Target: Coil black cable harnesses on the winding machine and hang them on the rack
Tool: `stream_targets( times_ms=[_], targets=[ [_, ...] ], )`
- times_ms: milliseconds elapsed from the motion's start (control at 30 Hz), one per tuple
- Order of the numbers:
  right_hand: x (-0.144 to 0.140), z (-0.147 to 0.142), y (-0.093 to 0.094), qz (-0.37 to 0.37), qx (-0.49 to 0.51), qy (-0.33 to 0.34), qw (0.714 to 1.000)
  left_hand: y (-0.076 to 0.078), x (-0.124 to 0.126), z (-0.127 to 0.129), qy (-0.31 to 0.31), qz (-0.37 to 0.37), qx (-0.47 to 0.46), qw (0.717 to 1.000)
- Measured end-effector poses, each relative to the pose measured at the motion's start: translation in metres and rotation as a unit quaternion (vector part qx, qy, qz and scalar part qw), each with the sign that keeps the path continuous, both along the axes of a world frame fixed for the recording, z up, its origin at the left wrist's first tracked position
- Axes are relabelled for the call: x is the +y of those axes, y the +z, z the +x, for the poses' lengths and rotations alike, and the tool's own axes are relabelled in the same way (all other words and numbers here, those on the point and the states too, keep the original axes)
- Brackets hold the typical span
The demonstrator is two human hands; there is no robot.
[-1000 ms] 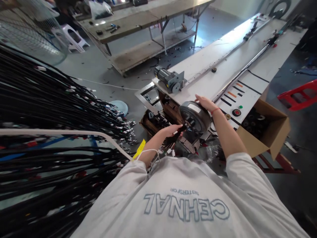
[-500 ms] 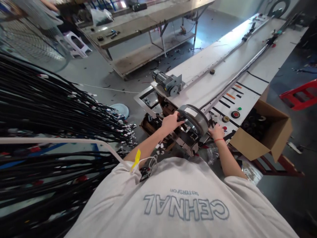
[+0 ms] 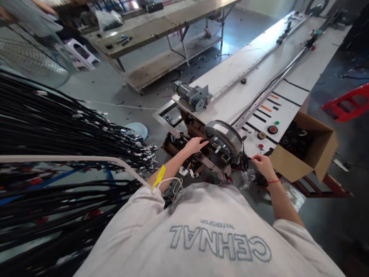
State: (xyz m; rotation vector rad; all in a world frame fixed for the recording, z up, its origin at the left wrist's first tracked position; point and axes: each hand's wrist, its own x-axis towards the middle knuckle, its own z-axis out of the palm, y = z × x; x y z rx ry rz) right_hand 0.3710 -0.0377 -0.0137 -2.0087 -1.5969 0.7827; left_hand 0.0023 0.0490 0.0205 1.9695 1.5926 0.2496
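Observation:
A round grey-black drum (image 3: 223, 139) lies on a fixture at the near end of a long white bench (image 3: 245, 82). My left hand (image 3: 195, 145) rests against the drum's left rim, fingers pinched on a thin black cable. My right hand (image 3: 261, 163) is to the right of the drum, below a red button, fingers curled around a dark cable piece. A harness with a yellow tag (image 3: 158, 176) hangs over my left arm.
A big rack of black cable harnesses (image 3: 57, 130) fills the left side. An open cardboard box (image 3: 308, 152) of black parts stands at the right. A small motor (image 3: 191, 95) sits on the bench. A second workbench (image 3: 161, 27) and white stool are behind; red stool at right.
The drum went from held tilted in both hands to lying on the fixture. My right hand left its top and came down to the right; my left hand moved to its left rim.

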Motion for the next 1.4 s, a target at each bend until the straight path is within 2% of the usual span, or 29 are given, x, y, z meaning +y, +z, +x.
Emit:
stream_targets(
  times_ms=[100,233,367,533,767,933,1133,1267,1400],
  targets=[
    [-0.003,-0.022,-0.006,0.004,-0.058,0.088,0.994,-0.003,0.000,0.000,-0.001,0.009,-0.011,1.000],
    [0.000,-0.046,-0.021,0.022,-0.139,0.128,0.982,-0.003,0.000,0.001,-0.008,0.021,-0.011,1.000],
    [-0.002,-0.048,-0.030,0.029,-0.162,0.120,0.979,-0.004,0.000,0.001,-0.014,0.025,-0.008,1.000],
    [-0.004,-0.050,-0.030,0.023,-0.163,0.103,0.981,-0.008,-0.003,0.001,-0.017,0.033,-0.019,0.999],
    [-0.004,-0.053,-0.038,0.033,-0.170,0.077,0.982,-0.003,-0.010,0.002,-0.007,-0.023,-0.059,0.998],
    [-0.001,-0.051,-0.045,0.046,-0.172,0.064,0.982,-0.007,-0.013,0.004,-0.008,-0.014,-0.057,0.998],
    [-0.001,-0.050,-0.042,0.045,-0.188,0.080,0.978,-0.003,-0.018,-0.005,0.052,0.002,-0.080,0.995],
    [-0.002,-0.046,-0.041,0.055,-0.191,0.087,0.976,0.011,-0.040,-0.031,0.075,0.015,-0.158,0.985],
    [-0.004,-0.043,-0.044,0.084,-0.196,0.102,0.972,0.025,-0.093,-0.058,0.114,-0.016,-0.243,0.963]
  ],
)
